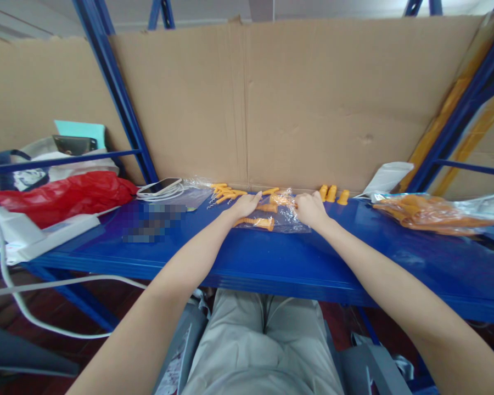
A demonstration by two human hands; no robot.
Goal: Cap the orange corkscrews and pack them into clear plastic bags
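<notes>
A crumpled clear plastic bag lies between my hands, with orange plastic pieces in and around it. My right hand is closed on the bag's right side. At its left end is my left hand, fingers drawn together beside the orange pieces; what they grip is hidden. One long orange sleeve lies nearest me, and a shorter orange piece lies behind it. Several corkscrews with orange handles are piled left of my left hand. Upright orange caps stand to the right of my right hand.
A phone with a white cable rests at the left, near a red plastic bag and a white box. At the right lies a bag of orange parts. Cardboard backs the blue table, between blue posts.
</notes>
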